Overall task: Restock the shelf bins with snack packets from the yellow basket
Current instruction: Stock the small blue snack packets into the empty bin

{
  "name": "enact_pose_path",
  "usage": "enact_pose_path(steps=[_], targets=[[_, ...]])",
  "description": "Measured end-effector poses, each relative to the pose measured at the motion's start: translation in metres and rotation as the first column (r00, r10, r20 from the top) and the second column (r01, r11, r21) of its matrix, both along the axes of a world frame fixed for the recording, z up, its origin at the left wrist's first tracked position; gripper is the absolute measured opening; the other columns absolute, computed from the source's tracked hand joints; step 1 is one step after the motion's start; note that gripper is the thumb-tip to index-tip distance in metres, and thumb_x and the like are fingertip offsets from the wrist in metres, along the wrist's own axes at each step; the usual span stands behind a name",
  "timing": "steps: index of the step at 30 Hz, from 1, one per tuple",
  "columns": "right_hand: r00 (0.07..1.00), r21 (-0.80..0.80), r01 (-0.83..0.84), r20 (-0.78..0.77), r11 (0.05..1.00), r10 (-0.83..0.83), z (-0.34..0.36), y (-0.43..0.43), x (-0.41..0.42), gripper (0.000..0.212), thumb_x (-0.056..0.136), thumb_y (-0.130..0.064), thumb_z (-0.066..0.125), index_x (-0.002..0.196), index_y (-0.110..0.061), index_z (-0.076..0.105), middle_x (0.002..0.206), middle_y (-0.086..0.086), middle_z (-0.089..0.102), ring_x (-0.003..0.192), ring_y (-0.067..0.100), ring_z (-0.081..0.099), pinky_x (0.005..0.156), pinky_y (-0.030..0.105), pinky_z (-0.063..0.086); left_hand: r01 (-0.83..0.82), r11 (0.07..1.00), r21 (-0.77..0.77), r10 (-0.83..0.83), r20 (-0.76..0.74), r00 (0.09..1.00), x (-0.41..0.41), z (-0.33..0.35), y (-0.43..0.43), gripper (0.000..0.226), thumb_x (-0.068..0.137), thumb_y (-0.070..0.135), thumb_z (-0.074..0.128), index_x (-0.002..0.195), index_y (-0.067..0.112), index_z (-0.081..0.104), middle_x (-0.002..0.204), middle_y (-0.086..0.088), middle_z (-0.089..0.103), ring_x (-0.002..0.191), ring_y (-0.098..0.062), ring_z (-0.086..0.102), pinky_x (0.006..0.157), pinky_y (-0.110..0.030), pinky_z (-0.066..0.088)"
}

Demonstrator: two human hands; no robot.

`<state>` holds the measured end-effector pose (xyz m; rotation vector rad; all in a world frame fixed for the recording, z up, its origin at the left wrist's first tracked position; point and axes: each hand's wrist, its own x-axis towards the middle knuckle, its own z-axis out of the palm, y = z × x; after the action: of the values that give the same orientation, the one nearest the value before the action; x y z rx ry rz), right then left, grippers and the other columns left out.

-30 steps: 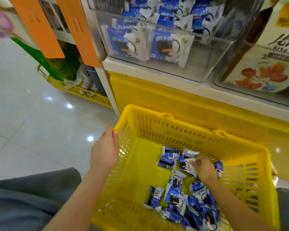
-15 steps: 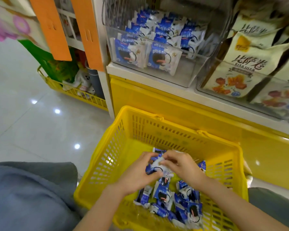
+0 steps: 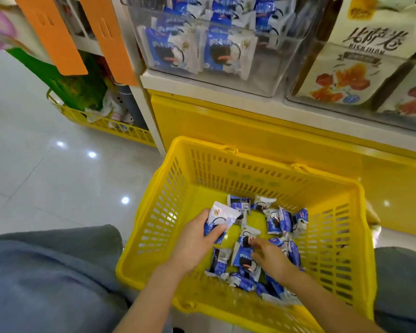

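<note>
The yellow basket (image 3: 269, 162) sits on the floor (image 3: 46, 169) right against the yellow base of the shelf unit (image 3: 262, 131), and everything else is placed from it. Inside the basket, at its left wall, the left hand (image 3: 192, 243) has its fingers curled round a small stack of blue-and-white snack packets (image 3: 222, 218), thumb pressed across the front of the top one, which is lifted clear of the basket floor. Just right of that, toward the basket's middle, the right hand (image 3: 270, 257) reaches down with fingers loosely spread and half open, the fingertips (image 3: 252, 241) touching a loose packet (image 3: 244, 257); whether they actually have hold of it cannot be told. More packets (image 3: 283, 219) lie scattered across the basket's floor, mostly along its middle and near side.

Above the basket, on the shelf's white ledge, stands a clear bin (image 3: 226, 51) already holding rows of the same blue packets upright. Right of that bin, also above the basket, a second clear bin (image 3: 360, 68) holds larger cream-coloured bags. Left of the basket, the person's grey-clad knee (image 3: 51, 275) fills the near corner; the other knee shows at the basket's right
</note>
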<state>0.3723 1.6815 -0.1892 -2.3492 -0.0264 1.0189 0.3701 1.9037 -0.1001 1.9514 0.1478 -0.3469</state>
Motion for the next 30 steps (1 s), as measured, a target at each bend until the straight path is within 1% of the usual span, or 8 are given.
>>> enact_pose_path(steps=[2,6,12,16,21,23,27,30], targets=[[0.996,0.001,0.029,-0.079,1.0,-0.029,-0.01,0.005,-0.007,0.04,0.096,-0.015,0.05,0.134,-0.004,0.039,0.118,0.005,0.049,0.107,0.027,0.054,0.101,0.039,0.042,-0.008,1.0,0.008,0.008,-0.018,1.0,0.0,-0.004,0.001,0.01,0.087,0.034,0.06,0.09,0.039,0.051,0.09,0.018,0.064,0.085,0.001,0.062,0.073,-0.019,0.05],[0.996,-0.118,0.021,-0.083,0.993,-0.031,-0.02,0.017,-0.01,0.053,0.094,-0.026,0.056,0.139,-0.009,0.034,0.141,0.013,0.035,0.126,0.028,0.042,0.103,0.036,0.038,-0.029,0.999,-0.018,0.028,-0.062,0.998,-0.001,-0.011,0.004,0.008,0.087,0.035,0.058,0.093,0.035,0.054,0.095,0.009,0.067,0.089,-0.009,0.063,0.08,-0.033,0.053],[0.988,-0.143,-0.024,-0.152,0.989,0.002,-0.021,0.016,-0.003,0.058,0.084,-0.033,0.068,0.131,-0.008,0.046,0.132,0.011,0.052,0.118,0.025,0.052,0.096,0.033,0.044,-0.051,0.998,-0.029,0.049,-0.071,0.996,0.003,-0.007,0.001,0.002,0.09,0.034,0.054,0.092,0.033,0.054,0.088,0.013,0.064,0.08,0.004,0.06,0.072,-0.016,0.047],[0.997,-0.14,0.01,-0.077,0.99,-0.021,-0.008,0.016,0.0,0.054,0.083,-0.033,0.069,0.127,-0.008,0.05,0.127,0.011,0.056,0.112,0.024,0.055,0.088,0.028,0.044,-0.072,0.997,-0.007,0.072,-0.061,0.996,0.002,0.0,-0.006,0.01,0.092,0.033,0.054,0.082,0.034,0.053,0.077,0.017,0.06,0.071,0.008,0.056,0.062,-0.009,0.039],[0.977,-0.026,0.191,0.102,0.981,-0.188,0.042,0.023,0.021,0.055,0.084,-0.031,0.069,0.129,-0.006,0.05,0.131,0.009,0.055,0.113,0.021,0.056,0.083,0.019,0.039,-0.225,0.97,-0.088,0.215,-0.105,0.971,0.009,0.01,-0.009,0.016,0.091,0.025,0.057,0.076,0.02,0.054,0.077,0.004,0.057,0.072,-0.011,0.051,0.062,-0.019,0.037],[0.976,0.02,0.18,0.122,0.984,-0.181,0.07,0.025,0.03,0.057,0.086,-0.034,0.066,0.132,-0.006,0.048,0.129,0.009,0.056,0.098,0.016,0.059,0.076,0.015,0.038,-0.288,0.941,-0.179,0.265,-0.139,0.954,0.011,0.019,-0.009,0.02,0.091,0.019,0.057,0.072,0.018,0.053,0.072,0.003,0.053,0.075,-0.015,0.048,0.062,-0.023,0.035],[0.968,0.178,0.202,0.116,0.963,-0.225,0.125,0.03,0.035,0.046,0.089,-0.033,0.062,0.119,0.001,0.055,0.1,0.009,0.057,0.086,0.016,0.051,0.074,0.027,0.04,-0.364,0.878,-0.31,0.301,-0.233,0.925,0.012,0.041,-0.015,0.017,0.095,0.021,0.051,0.08,0.017,0.056,0.082,-0.001,0.065,0.071,-0.009,0.06,0.056,-0.018,0.044],[0.962,0.296,0.193,0.133,0.936,-0.24,0.166,0.036,0.037,0.032,0.091,-0.027,0.059,0.109,-0.001,0.062,0.098,0.011,0.064,0.085,0.016,0.059,0.075,0.03,0.048,-0.448,0.779,-0.438,0.331,-0.32,0.888,0.02,0.067,-0.019,0.013,0.097,0.019,0.045,0.089,0.014,0.052,0.09,-0.007,0.064,0.072,-0.012,0.062,0.048,-0.018,0.048]])
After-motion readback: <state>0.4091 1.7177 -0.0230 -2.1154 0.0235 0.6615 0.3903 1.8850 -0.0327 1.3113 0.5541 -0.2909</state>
